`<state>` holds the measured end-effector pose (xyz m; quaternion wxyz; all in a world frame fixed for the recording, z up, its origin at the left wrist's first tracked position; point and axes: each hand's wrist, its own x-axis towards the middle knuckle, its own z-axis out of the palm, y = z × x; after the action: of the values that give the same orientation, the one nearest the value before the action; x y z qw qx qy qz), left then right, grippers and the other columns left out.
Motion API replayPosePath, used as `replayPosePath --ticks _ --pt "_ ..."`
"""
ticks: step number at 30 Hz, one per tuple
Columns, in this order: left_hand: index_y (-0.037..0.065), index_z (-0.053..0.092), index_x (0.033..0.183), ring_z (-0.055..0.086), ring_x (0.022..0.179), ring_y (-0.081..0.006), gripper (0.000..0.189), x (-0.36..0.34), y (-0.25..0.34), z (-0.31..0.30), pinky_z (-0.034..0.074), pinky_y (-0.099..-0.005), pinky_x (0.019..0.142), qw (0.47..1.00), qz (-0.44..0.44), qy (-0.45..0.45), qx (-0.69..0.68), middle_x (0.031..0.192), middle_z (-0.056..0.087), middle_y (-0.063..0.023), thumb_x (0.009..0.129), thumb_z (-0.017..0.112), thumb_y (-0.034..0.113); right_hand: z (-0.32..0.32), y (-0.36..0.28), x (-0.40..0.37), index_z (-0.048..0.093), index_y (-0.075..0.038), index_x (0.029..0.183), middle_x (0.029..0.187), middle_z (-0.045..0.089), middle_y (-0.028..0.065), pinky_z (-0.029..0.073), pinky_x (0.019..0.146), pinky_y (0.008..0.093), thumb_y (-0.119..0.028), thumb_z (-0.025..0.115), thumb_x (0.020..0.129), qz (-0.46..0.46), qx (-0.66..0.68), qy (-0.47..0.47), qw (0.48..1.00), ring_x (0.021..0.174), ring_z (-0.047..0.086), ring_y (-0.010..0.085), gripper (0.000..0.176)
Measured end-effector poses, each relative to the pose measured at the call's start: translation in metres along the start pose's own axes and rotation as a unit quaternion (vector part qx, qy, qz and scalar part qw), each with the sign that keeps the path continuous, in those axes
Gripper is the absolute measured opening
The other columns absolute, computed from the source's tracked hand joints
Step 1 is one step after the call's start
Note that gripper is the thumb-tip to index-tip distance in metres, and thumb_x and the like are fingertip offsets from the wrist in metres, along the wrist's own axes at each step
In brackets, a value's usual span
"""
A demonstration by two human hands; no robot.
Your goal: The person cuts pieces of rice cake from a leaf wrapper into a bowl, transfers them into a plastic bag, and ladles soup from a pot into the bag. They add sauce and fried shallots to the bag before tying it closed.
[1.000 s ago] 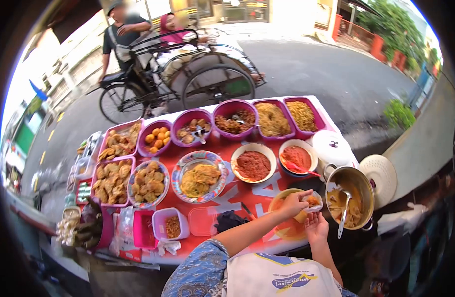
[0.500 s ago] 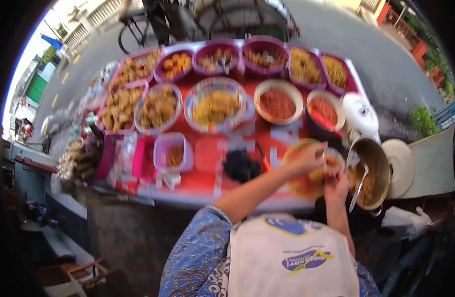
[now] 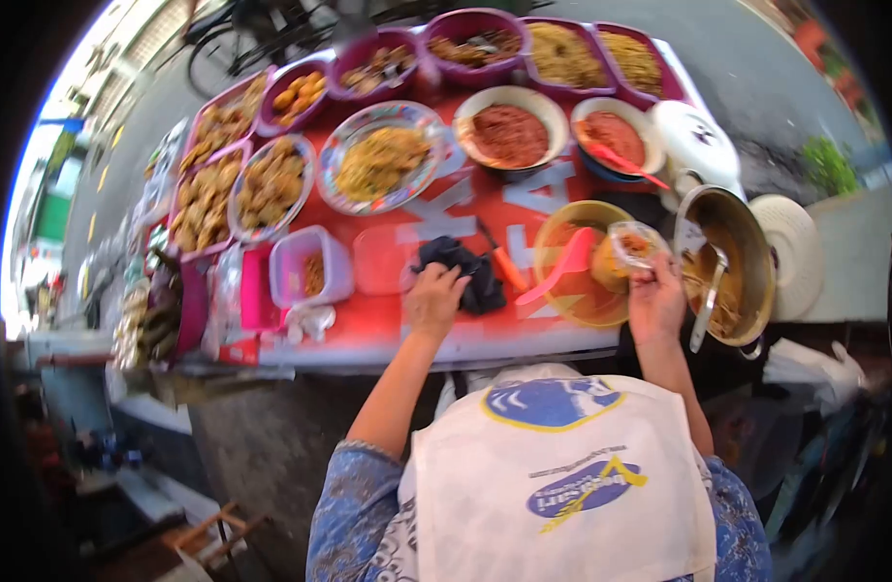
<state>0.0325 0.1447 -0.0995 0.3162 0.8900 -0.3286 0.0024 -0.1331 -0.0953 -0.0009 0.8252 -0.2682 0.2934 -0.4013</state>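
Note:
My left hand [image 3: 432, 303] is on a crumpled black cloth [image 3: 477, 281], its fingers curled onto the near-left edge. My right hand [image 3: 656, 299] grips a small clear plastic bag [image 3: 632, 242] with orange-brown food in it, held over the right side of a yellow bowl [image 3: 551, 308]. Inside that bowl is reddish sauce, and a pink spatula [image 3: 568, 264] lies across its left rim. Between the cloth and the bowl rests a knife-like tool with an orange handle [image 3: 510, 269].
A metal pot [image 3: 764, 291] with a ladle [image 3: 710, 303] stands at the right, beside a white lid [image 3: 785, 254]. Behind are bowls of red sauce [image 3: 510, 135], a noodle plate [image 3: 383, 160] and several purple tubs. A lilac container [image 3: 332, 262] sits at the left.
My left hand has left the plastic bag and moved left onto the black cloth. My right hand still holds the bag. The pink spatula now shows clearly on the yellow bowl.

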Motion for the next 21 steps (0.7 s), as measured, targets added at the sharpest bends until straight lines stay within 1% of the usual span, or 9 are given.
replayPosePath --ticks 2,6,8,9,11,13,15,18,21 --pt "0.007 0.059 0.075 0.051 0.075 -0.0265 0.019 0.012 0.014 -0.012 0.042 -0.0367 0.064 0.998 -0.004 -0.044 0.033 0.076 0.052 -0.0051 0.07 0.065 0.024 -0.005 0.001 0.002 0.049 -0.009 0.083 0.065 0.047 -0.0014 0.04 0.054 0.0216 -0.01 0.049 0.086 -0.013 -0.003 -0.01 1.0 0.054 0.045 0.0075 0.003" --pt "0.006 0.054 0.07 0.052 0.075 -0.0255 0.016 0.038 0.043 -0.046 0.042 -0.037 0.066 0.99 0.031 -0.11 0.082 0.077 0.051 -0.0061 0.072 0.064 0.019 0.002 -0.005 -0.001 0.048 -0.009 0.083 0.064 0.047 -0.0019 0.04 0.052 0.0206 -0.011 0.05 0.086 -0.067 -0.013 -0.001 0.998 0.053 0.044 0.0065 0.004" --pt "0.005 0.056 0.073 0.052 0.074 -0.0254 0.011 0.07 0.068 -0.06 0.042 -0.0358 0.067 0.993 0.088 -0.046 -0.07 0.078 0.053 -0.008 0.073 0.062 0.014 0.004 -0.009 -0.003 0.048 -0.009 0.084 0.065 0.047 -0.0025 0.039 0.051 0.0198 -0.011 0.051 0.086 -0.064 -0.022 0.018 0.998 0.053 0.043 0.0055 0.004" --pt "0.004 0.059 0.082 0.054 0.078 -0.0233 0.012 0.088 0.089 -0.06 0.043 -0.0333 0.071 0.978 0.08 -0.073 -0.178 0.082 0.056 -0.0098 0.076 0.059 0.015 0.004 -0.01 -0.004 0.048 -0.009 0.083 0.064 0.046 -0.0028 0.04 0.05 0.0199 -0.011 0.051 0.085 -0.067 -0.028 0.018 0.997 0.052 0.043 0.005 0.004" --pt "0.003 0.06 0.094 0.056 0.083 -0.0183 0.02 0.12 0.121 -0.039 0.043 -0.0299 0.075 0.925 0.077 -0.211 -0.306 0.091 0.059 -0.0092 0.08 0.056 0.017 0.006 -0.01 -0.003 0.048 -0.009 0.083 0.064 0.046 -0.003 0.04 0.05 0.0198 -0.011 0.051 0.085 -0.067 -0.028 0.024 0.997 0.052 0.043 0.0049 0.005" --pt "0.002 0.059 0.099 0.055 0.086 -0.0142 0.025 0.14 0.156 -0.008 0.043 -0.028 0.077 0.857 -0.017 -0.407 -0.317 0.094 0.06 -0.0085 0.082 0.055 0.02 0.007 -0.01 -0.006 0.048 -0.009 0.083 0.064 0.046 -0.0031 0.04 0.05 0.0197 -0.011 0.051 0.085 -0.067 -0.029 0.035 0.997 0.052 0.043 0.0049 0.005" --pt "0.004 0.058 0.104 0.053 0.089 -0.0124 0.026 0.149 0.167 0.039 0.041 -0.0264 0.079 0.795 -0.064 -0.501 -0.336 0.099 0.058 -0.005 0.082 0.055 0.016 0.01 -0.01 -0.007 0.048 -0.009 0.083 0.064 0.045 -0.0033 0.04 0.049 0.0194 -0.011 0.052 0.085 -0.069 -0.023 0.05 0.996 0.051 0.042 0.0046 0.005" --pt "0.003 0.058 0.102 0.052 0.088 -0.0118 0.026 0.148 0.184 0.051 0.04 -0.0266 0.08 0.764 -0.047 -0.562 -0.312 0.096 0.058 -0.005 0.08 0.057 0.018 0.009 -0.013 -0.007 0.048 -0.009 0.082 0.064 0.045 -0.0034 0.04 0.049 0.0194 -0.011 0.052 0.085 -0.062 -0.038 0.067 0.995 0.05 0.042 0.0047 0.005" --pt "0.006 0.059 0.092 0.052 0.081 -0.0102 0.018 0.151 0.195 0.05 0.041 -0.0241 0.075 0.762 -0.086 -0.565 -0.305 0.086 0.058 -0.003 0.078 0.06 0.017 0.007 -0.019 -0.008 0.048 -0.009 0.081 0.063 0.044 -0.0031 0.038 0.05 0.02 -0.01 0.051 0.085 -0.07 -0.067 0.067 0.993 0.05 0.041 0.0049 0.005"
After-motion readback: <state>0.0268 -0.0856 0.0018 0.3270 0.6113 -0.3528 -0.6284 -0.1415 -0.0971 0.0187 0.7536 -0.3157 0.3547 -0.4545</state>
